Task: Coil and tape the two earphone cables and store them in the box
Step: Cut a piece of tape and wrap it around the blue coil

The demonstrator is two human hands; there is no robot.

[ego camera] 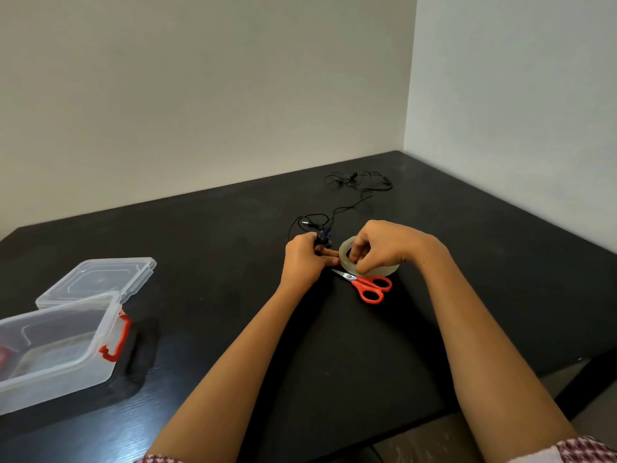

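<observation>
My left hand (305, 259) is closed around a small dark coil of earphone cable (323, 239), which pokes out above its fingers. A loose end of that cable (312, 220) loops on the table just beyond. My right hand (377, 245) pinches the rim of a clear tape roll (347, 259) that rests on the table beside the left fingertips. A second black earphone cable (359, 182) lies uncoiled farther back. The clear plastic box (66, 345) with red latches stands open at the left.
Red-handled scissors (367, 284) lie just in front of the tape roll, blades pointing left. The box lid (100, 279) leans back behind the box. The black table (233, 262) meets walls at the back and right; its front right edge drops off near my right elbow.
</observation>
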